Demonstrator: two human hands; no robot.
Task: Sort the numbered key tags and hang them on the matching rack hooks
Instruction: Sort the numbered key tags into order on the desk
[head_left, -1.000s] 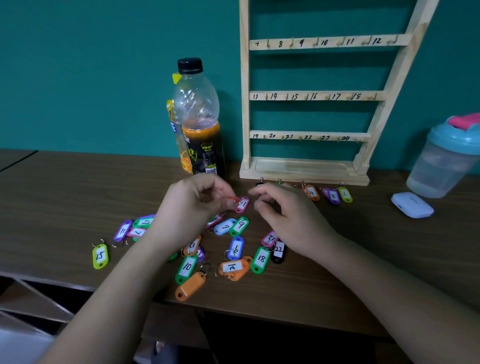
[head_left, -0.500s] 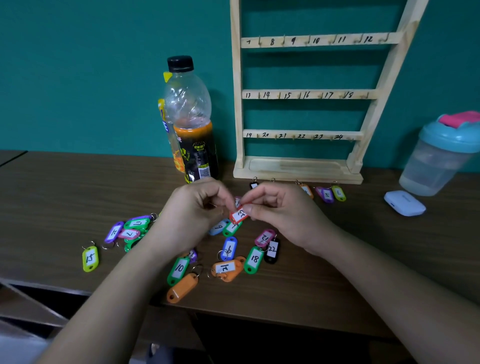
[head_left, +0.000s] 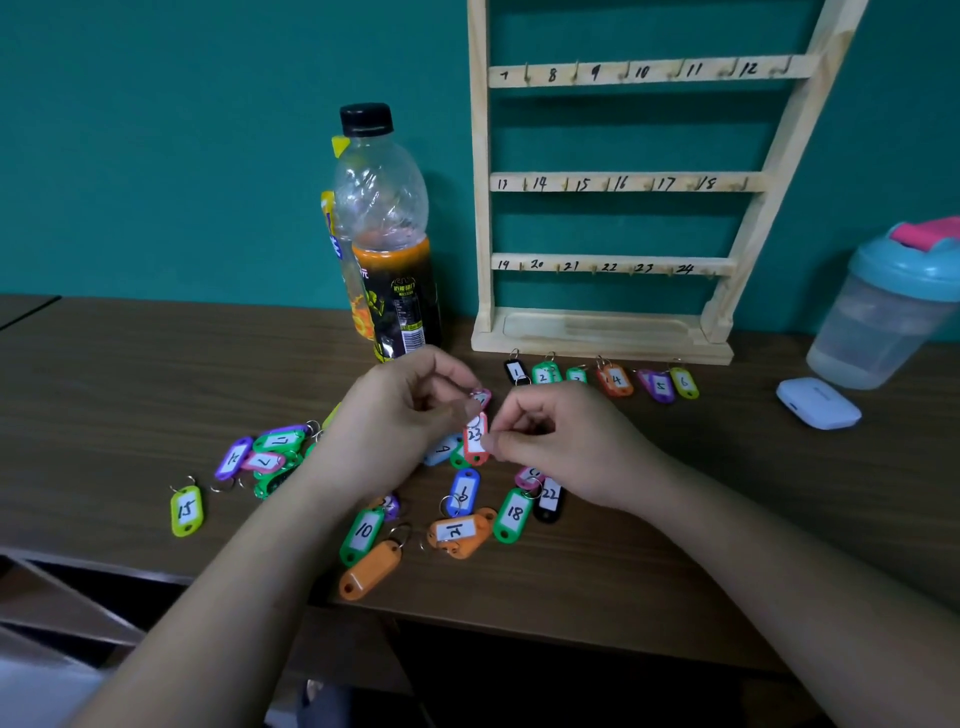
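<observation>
Both hands meet over the table's middle around a red key tag marked 23 (head_left: 476, 440). My left hand (head_left: 400, 415) pinches its ring end and a pink tag (head_left: 481, 398) beside it. My right hand (head_left: 561, 441) pinches the red tag's lower right edge. Below them several colourful numbered tags lie scattered, among them green 10 (head_left: 362, 534), green 18 (head_left: 514, 514) and yellow-green 15 (head_left: 186, 510). Tags 1 to 6 (head_left: 602, 378) lie in a row before the wooden rack (head_left: 602, 335), whose numbered hooks hang bare.
A half-full orange drink bottle (head_left: 387, 249) stands left of the rack. A teal-lidded shaker cup (head_left: 888, 306) and a small white case (head_left: 818, 402) sit at the right. The table's front edge (head_left: 519, 621) runs just below the scattered tags.
The red tag 23 has turned from slanted to hanging nearly upright between my hands. My right fingers have slid to its lower edge. The camera has shifted slightly.
</observation>
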